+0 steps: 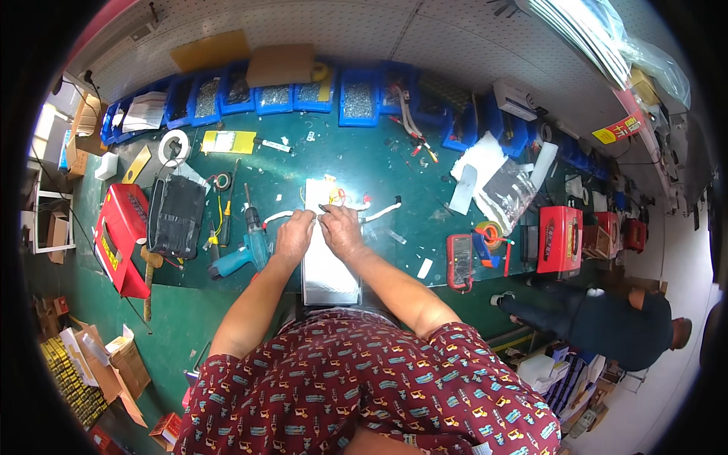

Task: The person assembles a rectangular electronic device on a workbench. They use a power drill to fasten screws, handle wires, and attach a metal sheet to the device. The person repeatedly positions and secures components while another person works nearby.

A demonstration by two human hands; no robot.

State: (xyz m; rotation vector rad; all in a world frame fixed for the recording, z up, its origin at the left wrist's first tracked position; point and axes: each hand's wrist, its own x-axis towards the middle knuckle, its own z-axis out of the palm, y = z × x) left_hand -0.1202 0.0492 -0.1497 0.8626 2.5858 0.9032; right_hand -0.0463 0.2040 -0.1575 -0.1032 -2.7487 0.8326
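A long, shiny silver block (331,277) stretches from the table's front edge to beneath my hands. My left hand (294,233) is closed in a pinch over its upper left part. My right hand (342,230) is closed close beside it, fingertips almost meeting the left ones. Whatever the fingers pinch is too small to make out. Thin yellow and red wires (331,192) lie at the block's far end. A white-sleeved cable (383,213) with a dark tip runs out to the right, and another white cable (277,216) with a red end lies at the left.
Blue parts bins (358,98) line the back. At left lie a teal power drill (246,254), a screwdriver (226,221), a black pack (176,216) and a red case (121,235). A red multimeter (459,262), tape rolls (491,235) and a red box (560,241) stand right; beyond, a person (618,326).
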